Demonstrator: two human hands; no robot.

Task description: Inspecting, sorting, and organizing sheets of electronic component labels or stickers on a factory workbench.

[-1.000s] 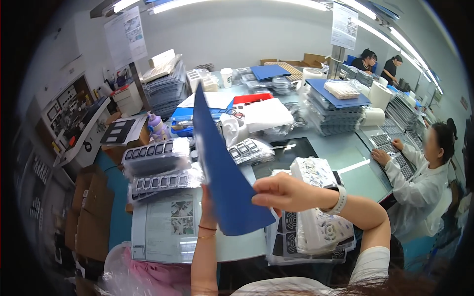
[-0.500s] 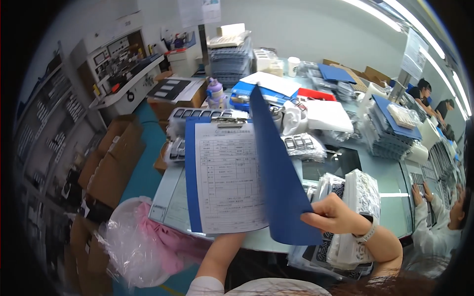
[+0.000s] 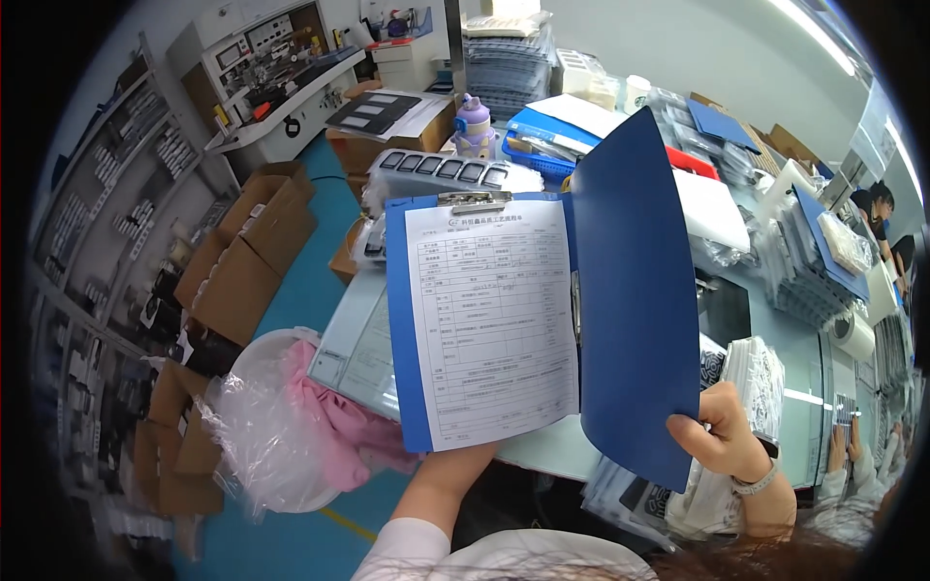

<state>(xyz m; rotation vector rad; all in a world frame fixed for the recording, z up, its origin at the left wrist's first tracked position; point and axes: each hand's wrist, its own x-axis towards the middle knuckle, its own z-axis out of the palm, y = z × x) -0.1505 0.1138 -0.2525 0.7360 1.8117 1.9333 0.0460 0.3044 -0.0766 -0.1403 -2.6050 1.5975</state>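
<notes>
A blue clipboard folder [image 3: 635, 290] lies open in front of me, with a white printed form [image 3: 499, 315] held under its metal clip [image 3: 473, 201]. My left hand is under the folder's lower edge and hidden by it; only the forearm [image 3: 446, 479] shows. My right hand [image 3: 722, 441] grips the bottom corner of the opened blue cover. A bracelet sits on that wrist.
A long workbench [image 3: 804, 363] holds stacks of trays, bagged parts [image 3: 760, 373] and blue folders. A clear bag with pink cloth [image 3: 291, 426] sits in a bin at lower left. Cardboard boxes [image 3: 247, 257] line the blue floor. Other people [image 3: 877, 208] work at the right.
The blue cover has swung fully open to the right, exposing the form. My view has turned left and down toward the folder.
</notes>
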